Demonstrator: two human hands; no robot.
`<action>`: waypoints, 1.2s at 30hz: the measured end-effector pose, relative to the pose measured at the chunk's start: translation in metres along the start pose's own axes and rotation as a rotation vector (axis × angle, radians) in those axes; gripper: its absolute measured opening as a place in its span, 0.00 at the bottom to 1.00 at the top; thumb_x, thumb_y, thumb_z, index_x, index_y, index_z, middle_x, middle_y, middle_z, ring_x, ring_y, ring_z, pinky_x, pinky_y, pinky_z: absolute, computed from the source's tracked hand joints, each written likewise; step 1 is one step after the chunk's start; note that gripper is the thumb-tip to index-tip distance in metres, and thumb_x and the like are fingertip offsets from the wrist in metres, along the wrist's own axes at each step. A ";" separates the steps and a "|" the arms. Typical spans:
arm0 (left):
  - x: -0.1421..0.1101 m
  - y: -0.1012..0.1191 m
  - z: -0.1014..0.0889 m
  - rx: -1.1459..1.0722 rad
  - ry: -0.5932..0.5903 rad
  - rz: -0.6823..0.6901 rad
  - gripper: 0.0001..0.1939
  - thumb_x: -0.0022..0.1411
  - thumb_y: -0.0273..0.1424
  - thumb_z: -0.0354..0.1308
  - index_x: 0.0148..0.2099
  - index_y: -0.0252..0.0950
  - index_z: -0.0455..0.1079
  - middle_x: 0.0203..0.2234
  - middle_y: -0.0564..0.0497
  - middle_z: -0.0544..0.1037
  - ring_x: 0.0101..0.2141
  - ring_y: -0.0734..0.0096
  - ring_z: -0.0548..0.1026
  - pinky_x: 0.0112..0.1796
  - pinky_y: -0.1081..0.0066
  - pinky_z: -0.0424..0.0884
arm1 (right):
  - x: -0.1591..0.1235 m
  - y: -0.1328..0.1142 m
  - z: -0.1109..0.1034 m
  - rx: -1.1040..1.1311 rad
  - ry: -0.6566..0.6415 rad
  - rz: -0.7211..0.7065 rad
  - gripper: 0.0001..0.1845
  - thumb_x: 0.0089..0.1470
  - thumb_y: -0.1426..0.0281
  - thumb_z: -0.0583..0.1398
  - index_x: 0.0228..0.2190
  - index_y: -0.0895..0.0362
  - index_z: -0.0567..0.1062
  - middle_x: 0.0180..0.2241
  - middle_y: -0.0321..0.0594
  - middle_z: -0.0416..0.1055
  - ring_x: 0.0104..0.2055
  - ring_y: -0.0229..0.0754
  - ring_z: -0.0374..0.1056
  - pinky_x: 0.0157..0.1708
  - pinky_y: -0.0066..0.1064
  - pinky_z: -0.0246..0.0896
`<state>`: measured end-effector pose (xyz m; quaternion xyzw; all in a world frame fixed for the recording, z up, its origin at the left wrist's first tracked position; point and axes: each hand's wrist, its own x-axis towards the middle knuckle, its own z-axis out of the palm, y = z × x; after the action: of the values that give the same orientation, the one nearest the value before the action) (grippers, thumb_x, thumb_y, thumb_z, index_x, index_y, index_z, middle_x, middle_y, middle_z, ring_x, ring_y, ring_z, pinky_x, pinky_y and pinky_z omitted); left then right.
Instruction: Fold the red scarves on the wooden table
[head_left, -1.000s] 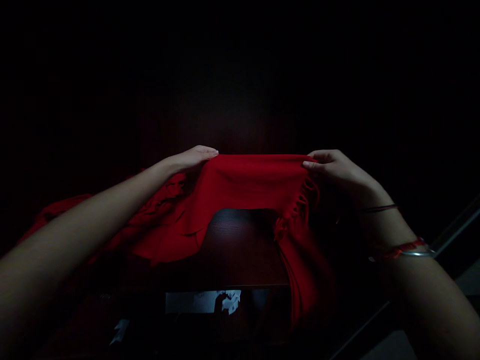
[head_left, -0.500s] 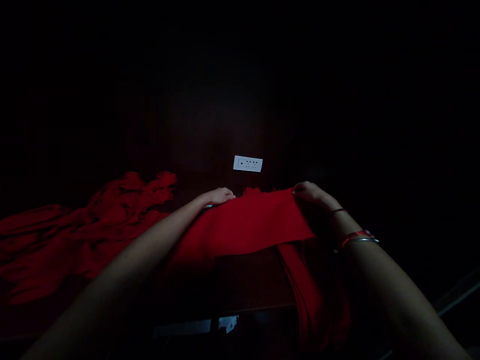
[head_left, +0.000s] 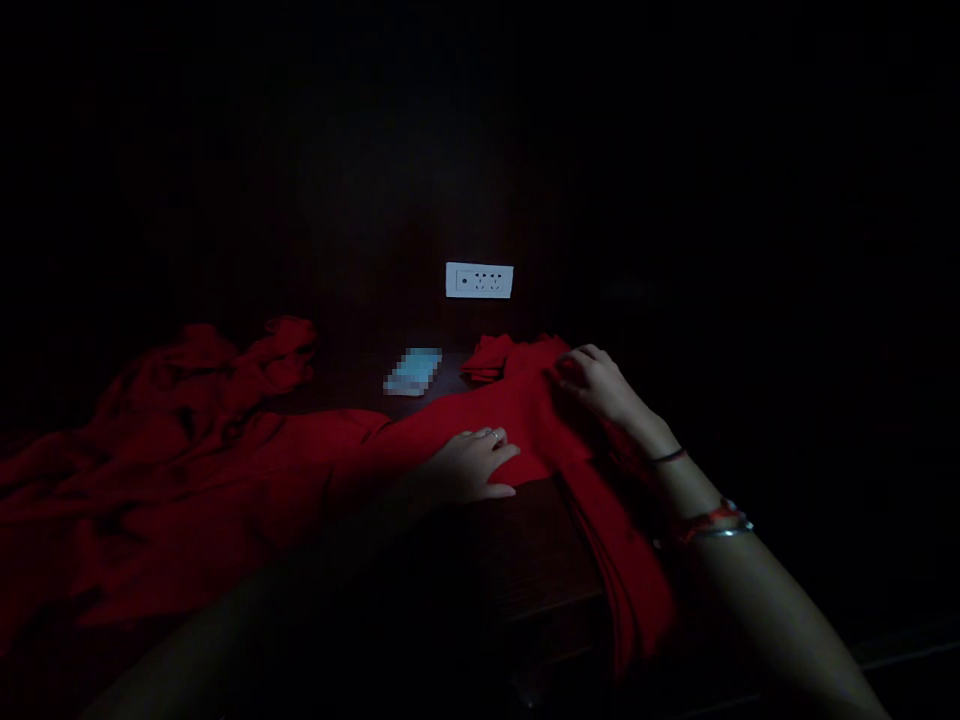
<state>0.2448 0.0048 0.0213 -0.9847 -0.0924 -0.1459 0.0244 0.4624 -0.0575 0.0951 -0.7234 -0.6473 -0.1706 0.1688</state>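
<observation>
A long red cloth (head_left: 442,425) lies across the dark table, with layers hanging over its right end. My left hand (head_left: 472,468) rests on the near side of the cloth, fingers spread, a ring on one finger. At the far right part of the cloth is my right hand (head_left: 604,388), its fingers curled in on the fabric; the fingertips are partly hidden in shadow. Behind the cloth sits a small bunched stack of red fabric (head_left: 487,358).
A loose heap of red fabric (head_left: 217,390) covers the left side. A pale blurred-out rectangle (head_left: 414,372) lies at the back of the dark table (head_left: 540,545). On the wall is a white socket plate (head_left: 480,280). The surroundings are very dark.
My left hand has let go of the cloth's far edge and come nearer, onto its near side. My right hand has shifted slightly left. The pale rectangle is now uncovered.
</observation>
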 end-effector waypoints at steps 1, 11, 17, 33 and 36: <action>-0.005 0.002 0.001 0.008 -0.021 -0.009 0.22 0.55 0.41 0.46 0.51 0.41 0.58 0.44 0.45 0.65 0.41 0.61 0.65 0.37 0.68 0.63 | -0.009 -0.006 -0.004 0.052 -0.044 -0.094 0.16 0.45 0.70 0.55 0.39 0.57 0.68 0.41 0.46 0.62 0.42 0.45 0.58 0.41 0.36 0.55; -0.024 -0.002 -0.015 0.031 -0.100 0.025 0.21 0.59 0.32 0.41 0.55 0.48 0.51 0.44 0.47 0.62 0.39 0.64 0.67 0.33 0.70 0.64 | -0.067 -0.041 0.015 0.004 -0.320 -0.402 0.21 0.42 0.69 0.58 0.42 0.57 0.67 0.43 0.45 0.61 0.45 0.45 0.56 0.44 0.37 0.51; -0.021 -0.005 -0.021 -0.053 -0.067 -0.100 0.24 0.57 0.20 0.39 0.53 0.46 0.55 0.44 0.49 0.63 0.36 0.69 0.68 0.35 0.72 0.63 | -0.076 -0.042 0.030 -0.121 -0.126 -0.287 0.14 0.49 0.72 0.51 0.40 0.58 0.66 0.35 0.46 0.65 0.39 0.43 0.59 0.39 0.35 0.53; -0.011 -0.004 -0.010 0.070 0.040 -0.102 0.15 0.61 0.28 0.38 0.47 0.42 0.60 0.40 0.51 0.67 0.32 0.71 0.69 0.30 0.73 0.63 | -0.085 -0.023 0.040 0.366 0.093 0.042 0.07 0.51 0.65 0.48 0.32 0.55 0.59 0.27 0.40 0.67 0.28 0.39 0.65 0.28 0.27 0.57; -0.010 -0.004 -0.008 0.103 0.014 -0.098 0.14 0.60 0.28 0.39 0.41 0.40 0.65 0.38 0.50 0.67 0.31 0.71 0.69 0.28 0.73 0.63 | -0.084 -0.022 0.040 0.359 0.097 0.033 0.06 0.51 0.66 0.48 0.29 0.55 0.61 0.25 0.38 0.67 0.26 0.38 0.64 0.27 0.27 0.57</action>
<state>0.2323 0.0064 0.0262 -0.9753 -0.1477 -0.1491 0.0685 0.4333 -0.1106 0.0211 -0.6831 -0.6466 -0.0844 0.3288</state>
